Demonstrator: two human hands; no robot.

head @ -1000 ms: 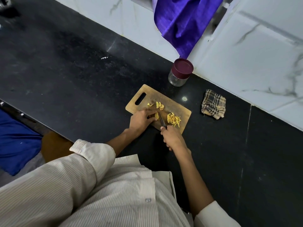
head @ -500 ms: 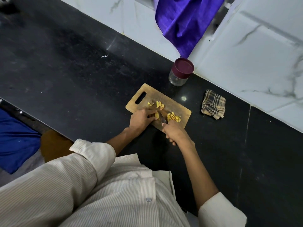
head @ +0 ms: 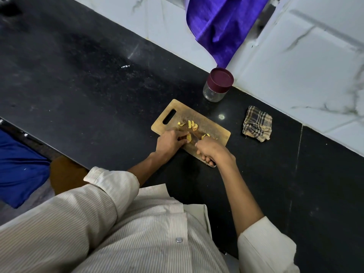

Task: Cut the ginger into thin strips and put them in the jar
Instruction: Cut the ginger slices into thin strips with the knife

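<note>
Near the centre of the frame a wooden cutting board lies at an angle on the black countertop, its handle slot toward the upper left. The left hand rests on the board's lower-left part, fingers curled and pinching a yellow ginger piece against the wood. Just to the right, the right hand has its fingers wrapped round the handle of a knife, whose blade shows only as a short dark sliver between the two hands, right beside the held ginger; whether the edge touches it cannot be told. A few loose ginger slices lie above the left hand toward the middle of the board, and a small heap of cut ginger strips peeks out just above the right hand's knuckles. Above and to the right of the board, apart from it, a clear glass jar stands upright near the white marble wall, with its dark maroon lid on. A folded checked cloth lies to the right of the board, and purple fabric hangs at the top of the frame
</note>
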